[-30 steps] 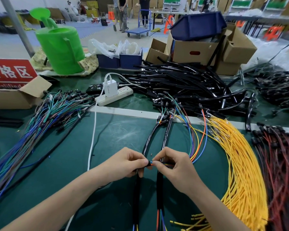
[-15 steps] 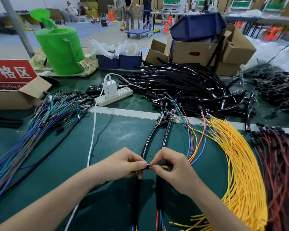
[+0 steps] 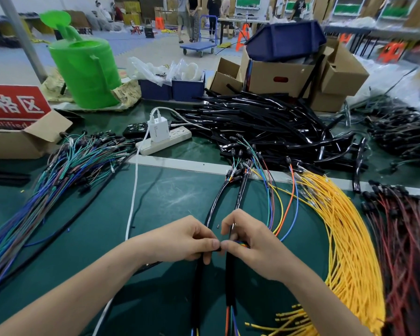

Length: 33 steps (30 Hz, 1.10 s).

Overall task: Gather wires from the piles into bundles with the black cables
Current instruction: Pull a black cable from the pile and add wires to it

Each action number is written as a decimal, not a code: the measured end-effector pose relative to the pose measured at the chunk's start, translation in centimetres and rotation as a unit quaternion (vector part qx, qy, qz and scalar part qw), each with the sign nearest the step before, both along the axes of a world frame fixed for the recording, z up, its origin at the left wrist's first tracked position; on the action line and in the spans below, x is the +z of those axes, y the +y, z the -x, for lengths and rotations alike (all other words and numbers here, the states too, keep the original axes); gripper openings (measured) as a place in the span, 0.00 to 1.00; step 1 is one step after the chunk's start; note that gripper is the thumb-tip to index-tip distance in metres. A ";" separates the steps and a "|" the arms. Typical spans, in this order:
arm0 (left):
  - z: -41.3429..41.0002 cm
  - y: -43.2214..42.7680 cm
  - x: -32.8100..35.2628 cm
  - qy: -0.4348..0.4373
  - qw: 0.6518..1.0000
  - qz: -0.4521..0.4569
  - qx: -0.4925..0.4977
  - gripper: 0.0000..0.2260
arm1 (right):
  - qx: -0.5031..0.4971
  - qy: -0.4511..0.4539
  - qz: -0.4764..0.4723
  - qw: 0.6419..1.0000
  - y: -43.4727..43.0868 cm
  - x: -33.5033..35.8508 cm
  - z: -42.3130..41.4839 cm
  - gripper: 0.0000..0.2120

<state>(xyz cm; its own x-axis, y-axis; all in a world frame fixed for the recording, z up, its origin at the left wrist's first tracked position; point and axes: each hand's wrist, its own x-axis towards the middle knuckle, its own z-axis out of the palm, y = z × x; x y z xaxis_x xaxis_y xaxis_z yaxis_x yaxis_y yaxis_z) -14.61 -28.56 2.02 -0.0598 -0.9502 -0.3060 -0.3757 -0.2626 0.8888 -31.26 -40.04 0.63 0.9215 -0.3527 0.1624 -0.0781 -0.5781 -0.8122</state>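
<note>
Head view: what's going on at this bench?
A person is bundling wires. The left hand grips a black cable at its end; the right hand pinches coloured wires against it, seemingly feeding them in. A second cable with wires inside lies alongside. Yellow wires, red wires and spare cables lie piled around.

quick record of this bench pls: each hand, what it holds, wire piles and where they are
left hand: pinches the end of a black cable
right hand: pinches coloured wires at that cable's end
second black cable: lies alongside, partly under the right hand
piles left: blue-green wires
piles far: black cable pile
piles right: yellow wires, red wires
surface: green table
</note>
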 end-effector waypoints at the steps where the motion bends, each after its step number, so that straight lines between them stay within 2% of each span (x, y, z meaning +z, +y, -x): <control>1: 0.1 0.0 0.0 -0.007 1.000 0.004 -0.003 0.10 | 0.005 0.006 0.003 1.000 0.0 0.1 0.0 0.07; 5: 0.2 0.3 0.1 0.010 0.999 0.027 0.027 0.10 | 0.017 0.021 0.038 0.999 -0.3 0.6 -0.1 0.05; 9: -0.1 0.6 0.5 0.044 0.996 0.036 0.065 0.11 | -0.006 0.067 0.114 0.991 -0.9 1.0 -0.3 0.16; 13: -0.5 0.7 2.1 0.036 0.999 0.022 0.013 0.13 | 0.010 0.101 0.276 0.956 0.4 1.7 -1.1 0.19; 15: -0.9 0.9 2.8 0.023 0.999 0.017 -0.015 0.16 | 0.008 0.103 0.303 0.948 0.9 2.2 -1.3 0.23; 18: -0.9 1.1 3.1 -0.015 1.000 0.025 -0.011 0.14 | 0.007 0.110 0.347 0.931 1.5 2.5 -1.5 0.25; 21: -0.7 1.1 3.0 -0.033 0.999 0.042 0.009 0.10 | 0.005 0.105 0.356 0.929 2.2 2.1 -2.1 0.27; 25: -0.9 1.8 2.8 -0.040 0.998 0.053 0.011 0.10 | -0.015 0.107 0.296 0.949 1.3 1.5 -2.2 0.29; 29: -1.8 2.7 3.4 -0.004 0.997 0.061 0.037 0.11 | -0.043 0.132 0.318 0.938 -2.0 1.6 -1.1 0.22; 31: -2.0 2.7 3.7 -0.017 0.997 0.053 0.045 0.11 | -0.051 0.107 0.388 0.914 -3.1 2.1 -0.8 0.20; 33: -1.4 2.4 4.1 -0.072 0.995 0.052 0.033 0.10 | -0.059 0.065 0.466 0.880 -2.8 2.7 -1.2 0.23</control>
<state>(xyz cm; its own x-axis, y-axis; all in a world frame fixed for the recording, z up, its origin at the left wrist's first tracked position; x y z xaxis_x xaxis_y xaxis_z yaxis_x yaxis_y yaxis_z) -13.19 -26.16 6.09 0.0422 -0.9774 -0.2070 -0.4866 -0.2010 0.8502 -30.09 -42.87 3.29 0.9196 -0.2160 0.3280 -0.2392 -0.9704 0.0316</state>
